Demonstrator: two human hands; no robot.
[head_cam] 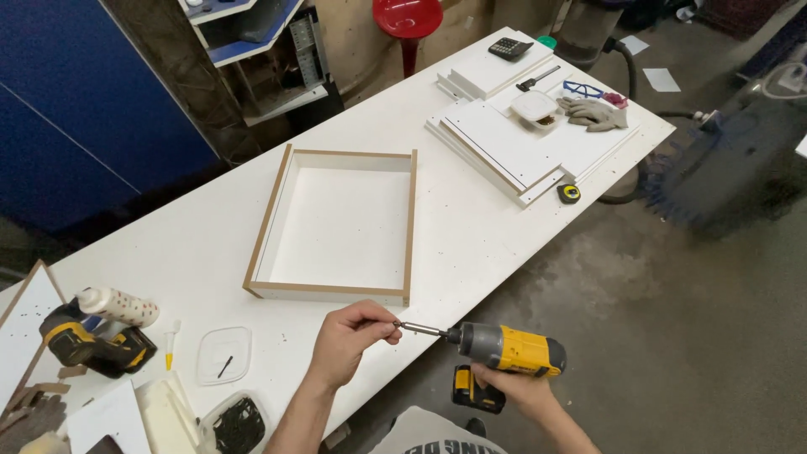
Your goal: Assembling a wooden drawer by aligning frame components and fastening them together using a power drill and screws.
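We grip the yellow drill (pixel 513 349) w/ our right hand (pixel 517 388), fingers wrapped round its handle. Left hand (pixel 349 336) pinches the bit (pixel 420 329) at the tip. Open white frame (pixel 336 223) sits at 12 o'clock of the left hand, nr table (pixel 168 244) edge.
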